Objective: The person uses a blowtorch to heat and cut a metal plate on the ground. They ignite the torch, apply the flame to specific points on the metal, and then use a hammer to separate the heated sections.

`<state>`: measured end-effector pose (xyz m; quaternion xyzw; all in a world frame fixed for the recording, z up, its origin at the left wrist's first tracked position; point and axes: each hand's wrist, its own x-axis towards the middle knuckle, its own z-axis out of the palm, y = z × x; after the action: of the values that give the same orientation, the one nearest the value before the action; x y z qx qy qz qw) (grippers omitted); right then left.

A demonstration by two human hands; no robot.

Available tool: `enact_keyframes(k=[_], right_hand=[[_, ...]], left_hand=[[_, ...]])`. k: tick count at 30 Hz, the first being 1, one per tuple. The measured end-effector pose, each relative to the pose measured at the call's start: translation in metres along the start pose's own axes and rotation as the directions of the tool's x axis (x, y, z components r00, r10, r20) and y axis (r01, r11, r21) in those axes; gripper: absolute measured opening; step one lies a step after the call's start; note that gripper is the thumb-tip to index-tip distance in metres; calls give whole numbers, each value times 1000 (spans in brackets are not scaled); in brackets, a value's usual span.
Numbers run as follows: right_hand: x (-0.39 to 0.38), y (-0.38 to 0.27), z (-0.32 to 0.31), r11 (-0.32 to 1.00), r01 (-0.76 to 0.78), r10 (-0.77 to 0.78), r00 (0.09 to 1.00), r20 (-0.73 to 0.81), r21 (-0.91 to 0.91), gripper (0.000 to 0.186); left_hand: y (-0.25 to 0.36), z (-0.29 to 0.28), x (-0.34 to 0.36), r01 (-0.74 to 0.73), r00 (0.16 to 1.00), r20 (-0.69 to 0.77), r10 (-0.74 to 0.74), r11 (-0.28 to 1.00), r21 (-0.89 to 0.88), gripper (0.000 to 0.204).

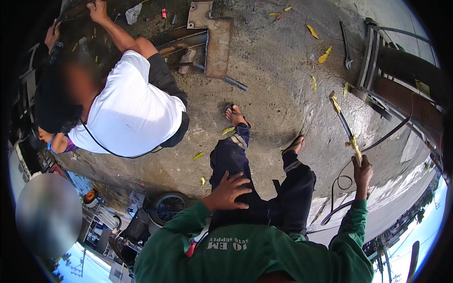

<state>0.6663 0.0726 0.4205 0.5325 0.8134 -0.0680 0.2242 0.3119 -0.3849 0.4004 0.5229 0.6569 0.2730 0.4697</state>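
Observation:
In my right hand (362, 175) is the rear end of a brass cutting torch (348, 126), its fingers closed round it. The torch points forward, its head raised away from me, and dark hoses (388, 136) trail beside it. My left hand (228, 192) lies on my left thigh with its fingers spread, holding nothing. Ahead of my feet, a rusty steel plate with a stepped outline (219, 49) rests over metal bars (181, 42) on the ground. A piece of pipe (235, 83) sticks out beneath the plate.
Close by on the left crouches a person in a white shirt (127, 106), arms stretched forward. A metal frame with a rusty cylinder (408, 70) stands at the right. A wrench (346, 47) and yellow leaves (324, 55) lie on the wet concrete. A motorcycle wheel (169, 207) is at lower left.

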Motion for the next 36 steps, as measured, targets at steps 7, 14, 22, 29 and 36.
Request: enact_keyframes(k=[7, 14, 22, 29, 36], right_hand=[[-22, -19, 205, 759, -121, 63, 992, 112, 639, 29], [25, -102, 298, 727, -181, 91, 982, 168, 663, 35], [72, -179, 359, 841, -202, 165, 979, 117, 502, 41], [99, -231, 437, 696, -233, 213, 970, 114, 680, 36], [184, -250, 440, 652, -117, 174, 985, 2, 749, 39]], left_hand=[[80, 63, -22, 216, 865, 461, -201, 976, 20, 36], [-56, 21, 102, 437, 890, 397, -224, 666, -604, 42], [-482, -47, 355, 725, 436, -719, -542, 685, -76, 87], [-582, -83, 390, 762, 337, -723, -603, 626, -167, 84], [-564, -35, 367, 680, 278, -879, -387, 726, -105, 75]])
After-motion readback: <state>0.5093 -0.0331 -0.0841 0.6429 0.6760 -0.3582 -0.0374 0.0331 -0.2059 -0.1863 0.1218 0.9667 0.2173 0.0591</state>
